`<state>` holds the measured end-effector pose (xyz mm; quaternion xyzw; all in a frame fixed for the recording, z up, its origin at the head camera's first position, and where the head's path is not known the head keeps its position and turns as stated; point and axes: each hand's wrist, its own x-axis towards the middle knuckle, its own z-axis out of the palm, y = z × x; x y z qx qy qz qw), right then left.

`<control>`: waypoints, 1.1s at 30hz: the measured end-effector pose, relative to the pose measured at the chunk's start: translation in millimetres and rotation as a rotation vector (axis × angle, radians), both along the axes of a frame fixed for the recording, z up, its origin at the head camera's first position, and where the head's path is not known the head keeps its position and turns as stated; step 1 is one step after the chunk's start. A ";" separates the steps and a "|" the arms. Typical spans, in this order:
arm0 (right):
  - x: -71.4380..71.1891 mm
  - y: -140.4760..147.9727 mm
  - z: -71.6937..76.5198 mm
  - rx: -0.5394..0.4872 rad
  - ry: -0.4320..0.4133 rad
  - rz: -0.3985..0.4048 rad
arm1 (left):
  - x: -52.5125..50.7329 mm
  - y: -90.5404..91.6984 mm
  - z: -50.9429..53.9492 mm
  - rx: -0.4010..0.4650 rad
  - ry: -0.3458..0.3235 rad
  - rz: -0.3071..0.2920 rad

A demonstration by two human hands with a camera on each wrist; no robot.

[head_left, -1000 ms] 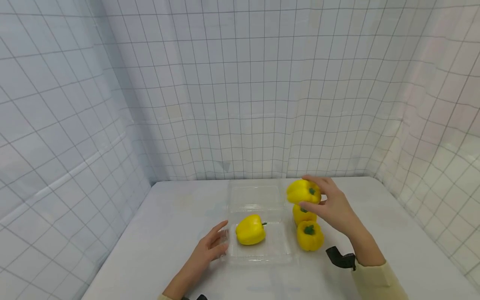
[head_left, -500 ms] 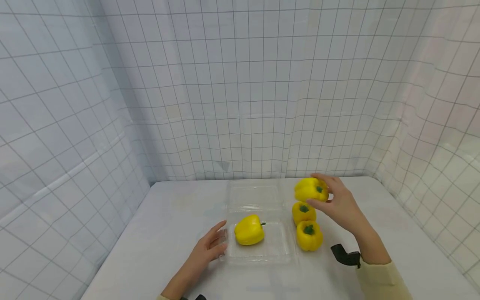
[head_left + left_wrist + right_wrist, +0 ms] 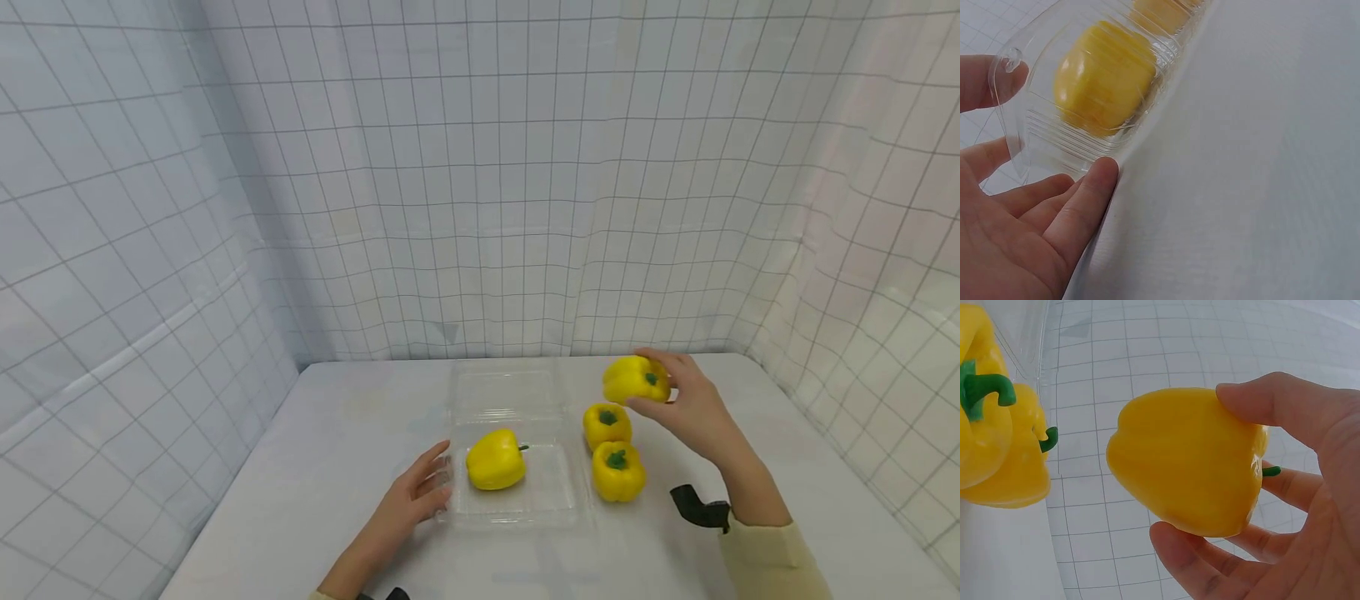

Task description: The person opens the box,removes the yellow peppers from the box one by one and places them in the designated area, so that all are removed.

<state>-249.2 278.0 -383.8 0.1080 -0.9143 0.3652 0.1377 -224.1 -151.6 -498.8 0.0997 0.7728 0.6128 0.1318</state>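
In the head view, my right hand holds a yellow bell pepper between thumb and fingers, lifted above the table. Its green stem points toward the palm in the right wrist view. My left hand touches the left side of a clear plastic clamshell box, fingers spread along its edge; the left wrist view shows thumb and fingertips at the rim. One yellow bell pepper lies on its side in the box's near half. The box's lid is folded back, away from me.
Two more yellow bell peppers, a near one and a farther one, stand stem up just right of the box. The white table is bounded by grid-patterned curtains at the back and both sides.
My right hand has moved right with its bell pepper, from over the farther standing pepper to beyond it. The left hand, the box and the pepper inside have shifted very slightly left in view.
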 end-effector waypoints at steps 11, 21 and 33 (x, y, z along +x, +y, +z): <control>-1.5 12.3 -1.4 0.006 -0.019 -0.025 | -0.4 -1.0 2.0 -0.005 -0.004 0.010; -6.0 25.0 -8.9 0.022 -0.070 -0.066 | -0.8 -0.3 2.7 -0.008 -0.019 0.019; -9.6 30.5 -16.8 0.037 -0.134 -0.080 | -0.7 -1.2 2.3 -0.018 -0.002 0.006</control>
